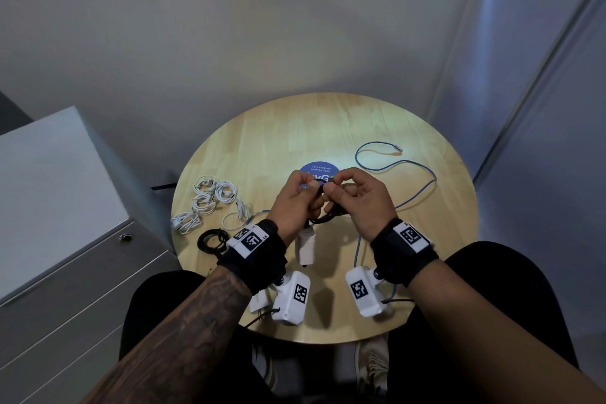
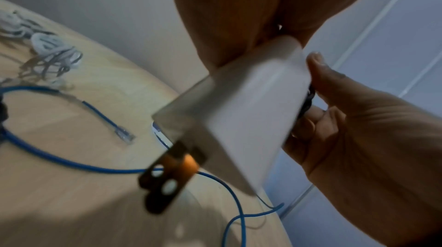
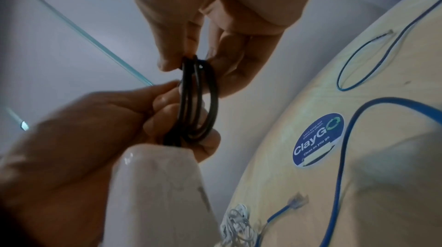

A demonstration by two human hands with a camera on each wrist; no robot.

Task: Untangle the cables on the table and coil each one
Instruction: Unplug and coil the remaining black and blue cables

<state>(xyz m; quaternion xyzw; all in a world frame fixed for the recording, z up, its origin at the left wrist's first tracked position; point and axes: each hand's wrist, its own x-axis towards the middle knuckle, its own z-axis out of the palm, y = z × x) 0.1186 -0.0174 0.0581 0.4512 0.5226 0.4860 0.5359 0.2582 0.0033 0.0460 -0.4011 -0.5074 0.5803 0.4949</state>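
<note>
Both hands are raised over the round wooden table (image 1: 328, 128). My left hand (image 1: 311, 188) grips a coil of black cable (image 1: 328, 216), its fingers (image 3: 165, 107) curled round the loops (image 3: 198, 100). My right hand (image 1: 337, 188) pinches the top of the same coil, thumb and fingertips (image 3: 167, 64) closed on the strands. A white charger block (image 1: 305, 248) hangs from the cable below my left hand; its metal prongs (image 2: 167, 175) point toward the table. A loose blue network cable (image 1: 419, 174) winds across the right half of the table.
Several coiled white cables (image 1: 210, 200) and a coiled black cable (image 1: 211, 239) lie at the table's left edge. A round blue sticker (image 1: 319, 170) marks the centre. A grey drawer cabinet (image 1: 49, 207) stands to the left, and walls close in behind.
</note>
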